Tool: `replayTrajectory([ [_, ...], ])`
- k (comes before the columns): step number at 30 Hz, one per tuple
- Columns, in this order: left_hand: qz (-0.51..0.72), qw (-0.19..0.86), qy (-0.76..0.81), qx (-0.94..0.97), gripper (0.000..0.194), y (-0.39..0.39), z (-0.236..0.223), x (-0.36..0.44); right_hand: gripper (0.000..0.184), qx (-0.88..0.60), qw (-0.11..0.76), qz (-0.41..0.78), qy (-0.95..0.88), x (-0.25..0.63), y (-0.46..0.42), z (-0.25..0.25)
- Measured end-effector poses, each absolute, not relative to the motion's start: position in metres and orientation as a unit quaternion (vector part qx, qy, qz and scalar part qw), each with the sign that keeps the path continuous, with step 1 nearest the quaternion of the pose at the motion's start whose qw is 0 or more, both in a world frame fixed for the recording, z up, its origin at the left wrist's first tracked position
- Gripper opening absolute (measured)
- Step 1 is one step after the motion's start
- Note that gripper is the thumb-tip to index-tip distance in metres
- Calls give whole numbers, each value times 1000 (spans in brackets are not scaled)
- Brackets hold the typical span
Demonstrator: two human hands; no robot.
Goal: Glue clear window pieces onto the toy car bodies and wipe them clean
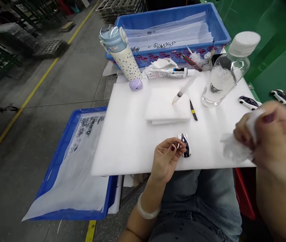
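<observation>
Head view: the left hand (166, 160) pinches a small shiny piece (178, 145) by the toy car (187, 150), at the white board (125, 134)'s near edge; the right hand (275, 136) clenches a tissue (234, 149). A light, steady pinch should serve best.

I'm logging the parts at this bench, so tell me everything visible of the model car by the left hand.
The model car is small and glossy, white along its sides and ends with a dark, nearly black middle; it looks like plastic or painted metal. It rests on the white board, near the edge closest to the person, its length pointing roughly away from them. The left hand partly hides its left side; whether the fingertips touch it is unclear.
</observation>
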State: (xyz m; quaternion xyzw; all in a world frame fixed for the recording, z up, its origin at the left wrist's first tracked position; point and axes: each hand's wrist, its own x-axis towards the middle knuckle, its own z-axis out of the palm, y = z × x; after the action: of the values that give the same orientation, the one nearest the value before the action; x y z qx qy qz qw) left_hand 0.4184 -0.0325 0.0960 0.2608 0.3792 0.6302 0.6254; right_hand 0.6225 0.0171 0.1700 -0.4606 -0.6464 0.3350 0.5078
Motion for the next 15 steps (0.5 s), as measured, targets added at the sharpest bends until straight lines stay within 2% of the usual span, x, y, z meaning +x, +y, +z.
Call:
replayTrajectory([
  [3, 628, 661, 349, 219, 31, -32, 94, 418, 27, -458, 493, 456, -582, 614, -3, 140],
  [6, 623, 671, 343, 208, 30, -33, 94, 415, 19, -478, 449, 440, -613, 601, -7, 128],
  [12, 626, 687, 327, 174, 27, -34, 95, 417, 5, -343, 470, 163, -797, 564, -4, 129],
  [15, 629, 682, 335, 163, 25, -35, 95, 417, 9, -285, 453, 59, -842, 556, -5, 129],
])
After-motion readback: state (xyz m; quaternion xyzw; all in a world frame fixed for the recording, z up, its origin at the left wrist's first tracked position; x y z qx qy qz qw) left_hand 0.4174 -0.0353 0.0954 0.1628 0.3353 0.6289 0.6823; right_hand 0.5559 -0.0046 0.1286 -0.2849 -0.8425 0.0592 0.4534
